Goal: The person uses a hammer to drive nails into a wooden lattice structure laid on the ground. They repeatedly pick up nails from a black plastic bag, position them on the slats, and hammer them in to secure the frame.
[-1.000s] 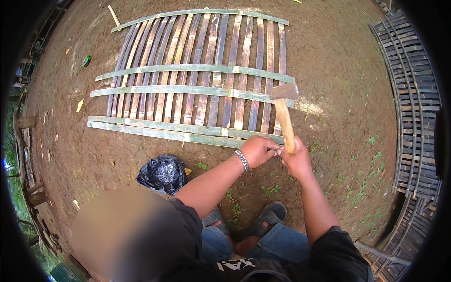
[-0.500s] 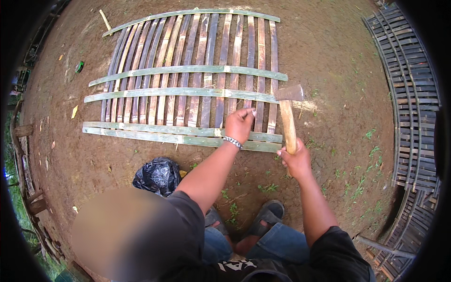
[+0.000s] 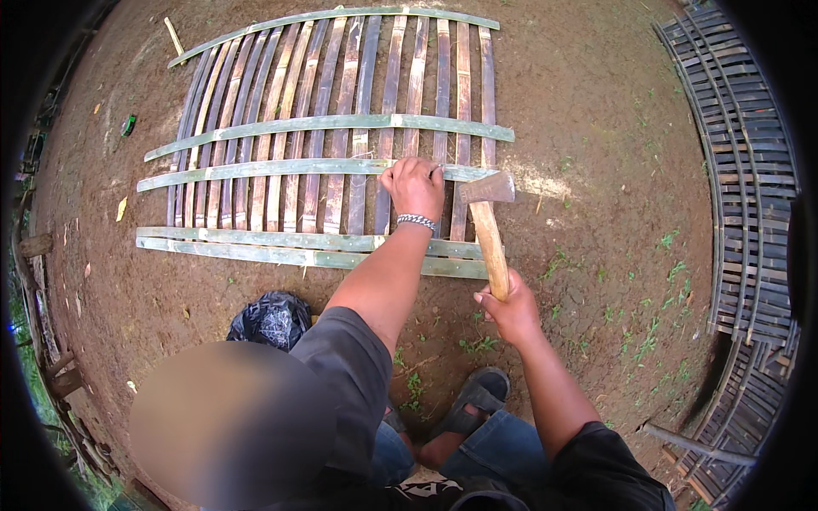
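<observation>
A panel of dark bamboo slats [image 3: 345, 94] lies on the ground, crossed by several pale green bamboo strips. My left hand [image 3: 415, 187], with a braided bracelet at the wrist, rests on one crosswise strip [image 3: 281, 169] in the nearer half. Its fingers are pinched together, and whatever they hold is too small to make out. My right hand [image 3: 511, 308] is wrapped round the wooden handle of a hatchet [image 3: 489, 230]. The hatchet's dark metal head is raised just right of my left hand, over the strip's right end.
A black plastic bag [image 3: 271, 320] of small shiny pieces sits by my left elbow. More slatted bamboo panels [image 3: 741, 170] stand along the right side. A small green object [image 3: 128, 126] and a short stick [image 3: 174, 36] lie at the far left. A pole [image 3: 699, 446] juts in lower right.
My left hand has moved forward and left from above the slats onto the crosswise strip. The hatchet in my right hand has shifted left and slightly nearer to me. My view has shifted slightly.
</observation>
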Action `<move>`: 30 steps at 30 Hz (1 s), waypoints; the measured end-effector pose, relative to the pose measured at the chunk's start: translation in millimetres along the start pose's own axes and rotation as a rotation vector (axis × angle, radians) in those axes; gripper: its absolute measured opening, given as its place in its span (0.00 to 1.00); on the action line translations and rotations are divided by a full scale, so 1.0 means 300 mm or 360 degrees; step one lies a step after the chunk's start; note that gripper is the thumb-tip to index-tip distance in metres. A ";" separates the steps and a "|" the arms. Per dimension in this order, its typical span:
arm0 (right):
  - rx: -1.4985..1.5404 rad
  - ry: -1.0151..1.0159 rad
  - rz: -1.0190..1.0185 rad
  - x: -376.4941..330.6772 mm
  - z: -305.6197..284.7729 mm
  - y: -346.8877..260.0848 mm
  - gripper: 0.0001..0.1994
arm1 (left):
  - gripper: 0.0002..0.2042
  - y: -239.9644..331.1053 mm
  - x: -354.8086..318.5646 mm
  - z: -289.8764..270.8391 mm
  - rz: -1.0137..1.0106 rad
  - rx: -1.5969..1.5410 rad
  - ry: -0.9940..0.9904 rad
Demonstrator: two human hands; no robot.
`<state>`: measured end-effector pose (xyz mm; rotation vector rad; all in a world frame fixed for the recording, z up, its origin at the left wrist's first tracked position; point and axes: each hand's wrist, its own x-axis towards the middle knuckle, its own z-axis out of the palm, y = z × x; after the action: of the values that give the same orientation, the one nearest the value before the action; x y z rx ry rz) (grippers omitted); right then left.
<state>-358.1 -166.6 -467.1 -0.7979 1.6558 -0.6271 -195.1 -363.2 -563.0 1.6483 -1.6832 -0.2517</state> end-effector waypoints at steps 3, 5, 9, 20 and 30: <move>-0.0098 0.0045 0.0002 0.016 0.008 -0.010 0.19 | 0.05 -0.006 -0.001 -0.002 0.0013 -0.0014 0.0011; -0.0251 0.0082 -0.0027 0.035 0.010 -0.028 0.19 | 0.04 -0.002 -0.001 -0.008 0.0018 -0.0020 0.0006; -0.0585 0.0273 -0.0287 0.083 0.041 -0.052 0.21 | 0.04 0.010 0.004 -0.022 0.0043 -0.0032 -0.0033; -0.1079 0.0301 -0.0531 0.206 0.071 -0.124 0.26 | 0.03 0.001 0.011 -0.019 -0.0006 -0.0069 -0.0079; -0.1009 0.0367 -0.0601 0.179 0.078 -0.155 0.25 | 0.03 -0.005 0.014 -0.016 -0.0020 -0.0077 -0.0087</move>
<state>-334.3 -237.4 -469.8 -1.5693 1.9618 -0.4570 -190.4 -365.7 -559.1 1.6301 -1.6940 -0.3439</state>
